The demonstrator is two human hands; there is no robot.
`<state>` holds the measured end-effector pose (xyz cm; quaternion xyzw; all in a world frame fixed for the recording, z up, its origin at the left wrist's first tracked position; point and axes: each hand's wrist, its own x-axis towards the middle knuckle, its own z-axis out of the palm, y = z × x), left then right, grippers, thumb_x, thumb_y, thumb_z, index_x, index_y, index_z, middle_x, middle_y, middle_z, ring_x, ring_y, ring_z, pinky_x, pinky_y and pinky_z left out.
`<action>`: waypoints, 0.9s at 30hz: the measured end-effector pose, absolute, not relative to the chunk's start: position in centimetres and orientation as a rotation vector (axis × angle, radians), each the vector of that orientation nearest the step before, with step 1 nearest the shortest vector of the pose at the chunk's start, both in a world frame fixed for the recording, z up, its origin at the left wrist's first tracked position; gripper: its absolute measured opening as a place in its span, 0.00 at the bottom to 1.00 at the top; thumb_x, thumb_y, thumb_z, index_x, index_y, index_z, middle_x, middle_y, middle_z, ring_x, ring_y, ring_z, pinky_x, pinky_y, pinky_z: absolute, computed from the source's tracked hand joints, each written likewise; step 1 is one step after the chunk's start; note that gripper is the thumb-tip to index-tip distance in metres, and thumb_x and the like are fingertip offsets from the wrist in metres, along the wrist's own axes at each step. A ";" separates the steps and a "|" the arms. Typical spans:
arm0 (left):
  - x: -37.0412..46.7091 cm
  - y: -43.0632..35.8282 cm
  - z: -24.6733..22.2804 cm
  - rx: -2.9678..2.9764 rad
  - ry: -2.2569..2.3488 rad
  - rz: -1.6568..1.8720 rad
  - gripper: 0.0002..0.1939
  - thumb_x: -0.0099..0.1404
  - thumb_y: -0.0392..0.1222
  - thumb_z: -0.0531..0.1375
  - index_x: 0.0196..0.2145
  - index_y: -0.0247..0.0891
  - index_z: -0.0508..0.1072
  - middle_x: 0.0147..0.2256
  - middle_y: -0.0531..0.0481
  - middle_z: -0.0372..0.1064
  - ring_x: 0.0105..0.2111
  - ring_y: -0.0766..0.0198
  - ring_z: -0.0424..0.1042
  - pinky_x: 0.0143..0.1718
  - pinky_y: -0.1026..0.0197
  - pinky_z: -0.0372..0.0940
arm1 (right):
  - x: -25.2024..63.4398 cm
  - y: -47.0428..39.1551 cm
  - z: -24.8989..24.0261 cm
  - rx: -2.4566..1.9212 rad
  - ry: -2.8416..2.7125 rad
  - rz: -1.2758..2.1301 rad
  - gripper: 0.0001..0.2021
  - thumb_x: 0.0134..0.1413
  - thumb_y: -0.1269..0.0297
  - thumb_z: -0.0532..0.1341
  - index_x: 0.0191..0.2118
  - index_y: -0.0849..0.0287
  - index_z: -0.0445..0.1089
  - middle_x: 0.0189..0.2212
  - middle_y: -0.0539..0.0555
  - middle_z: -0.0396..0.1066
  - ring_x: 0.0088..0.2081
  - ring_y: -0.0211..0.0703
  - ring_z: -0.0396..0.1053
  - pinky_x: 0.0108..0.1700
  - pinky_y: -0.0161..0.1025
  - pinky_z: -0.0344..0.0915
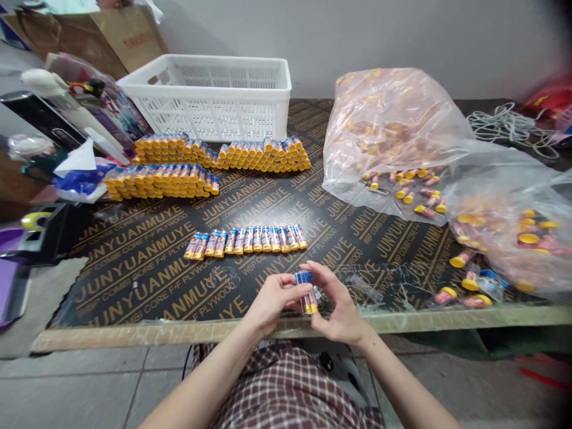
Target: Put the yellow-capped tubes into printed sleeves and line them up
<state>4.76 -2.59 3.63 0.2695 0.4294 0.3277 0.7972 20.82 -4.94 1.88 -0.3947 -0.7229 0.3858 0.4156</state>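
Both my hands hold one small tube (307, 293) with a blue top and a yellow cap at the bottom, upright over the table's front edge. My left hand (272, 301) grips it from the left, my right hand (339, 307) from the right. Just beyond them a single row of wrapped tubes (245, 240) lies side by side on the black plywood board (147, 268). Farther back, stacked wrapped tubes (223, 156) form layered piles.
A white plastic crate (214, 95) stands at the back. Two clear bags of loose yellow-capped tubes (393, 131) (513, 232) lie at the right, with stray tubes (460, 280) and clear wrappers (366, 286) nearby. Clutter and a paper bag (111, 36) fill the left.
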 end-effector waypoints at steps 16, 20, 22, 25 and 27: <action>4.5 -2.1 2.8 0.749 1.104 0.821 0.19 0.53 0.52 0.64 0.34 0.32 0.73 0.30 0.45 0.72 0.27 0.63 0.70 0.32 0.61 0.64 | 21.0 -2.0 2.2 -0.966 -1.815 0.900 0.41 0.38 0.77 0.56 0.62 0.54 0.48 0.57 0.58 0.59 0.57 0.49 0.61 0.59 0.47 0.59; 4.1 -1.8 1.2 1.477 1.560 0.714 0.14 0.54 0.49 0.63 0.34 0.37 0.74 0.30 0.48 0.71 0.31 0.61 0.68 0.34 0.60 0.60 | 21.9 3.9 2.1 -1.090 -1.908 0.661 0.40 0.37 0.76 0.58 0.61 0.56 0.50 0.54 0.58 0.63 0.57 0.50 0.61 0.61 0.51 0.53; 4.3 -1.8 0.6 1.746 1.661 0.555 0.11 0.54 0.47 0.64 0.32 0.38 0.73 0.30 0.49 0.69 0.32 0.60 0.68 0.34 0.60 0.58 | 22.0 6.5 1.8 -1.121 -1.994 0.634 0.40 0.35 0.75 0.58 0.61 0.56 0.51 0.53 0.58 0.65 0.55 0.51 0.62 0.59 0.52 0.53; 4.5 -1.8 0.0 1.854 1.704 0.442 0.07 0.56 0.43 0.63 0.31 0.39 0.71 0.31 0.51 0.69 0.32 0.61 0.68 0.33 0.62 0.56 | 21.6 8.8 0.9 -1.101 -2.079 0.637 0.40 0.34 0.73 0.59 0.60 0.57 0.54 0.52 0.60 0.65 0.54 0.53 0.64 0.57 0.52 0.54; 4.6 -1.7 -0.1 1.836 1.710 0.428 0.04 0.56 0.41 0.62 0.30 0.40 0.70 0.30 0.52 0.69 0.32 0.62 0.68 0.33 0.63 0.56 | 21.2 9.2 0.3 -1.095 -2.106 0.629 0.39 0.34 0.73 0.59 0.60 0.60 0.54 0.52 0.61 0.66 0.53 0.54 0.65 0.56 0.53 0.54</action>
